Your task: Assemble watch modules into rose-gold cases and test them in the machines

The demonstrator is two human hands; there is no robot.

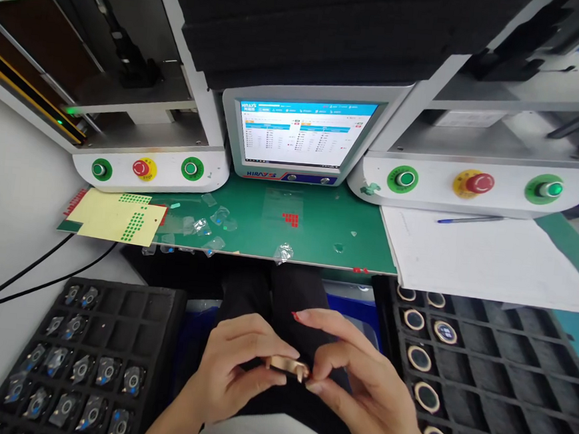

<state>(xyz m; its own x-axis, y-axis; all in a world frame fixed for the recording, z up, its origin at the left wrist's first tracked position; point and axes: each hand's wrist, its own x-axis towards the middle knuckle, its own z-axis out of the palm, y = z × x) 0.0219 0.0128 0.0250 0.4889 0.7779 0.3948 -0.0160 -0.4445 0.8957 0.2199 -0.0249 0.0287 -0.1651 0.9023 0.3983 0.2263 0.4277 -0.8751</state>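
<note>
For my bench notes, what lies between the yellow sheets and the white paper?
Head view: clear film scraps and a clear sheet with red patches, on the green surface.

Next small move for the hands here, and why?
Probably close the right hand on the nearer end of the gold-coloured piece while the left hand steadies it: the left grip already holds the other end, and the right thumb and bent finger are right there, though contact is unclear.

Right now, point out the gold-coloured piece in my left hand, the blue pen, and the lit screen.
Gold-coloured piece (288, 365): head view, on its outer side.
Blue pen (470, 219): head view, mid-barrel.
Lit screen (296, 134): head view, middle of the display.
</note>
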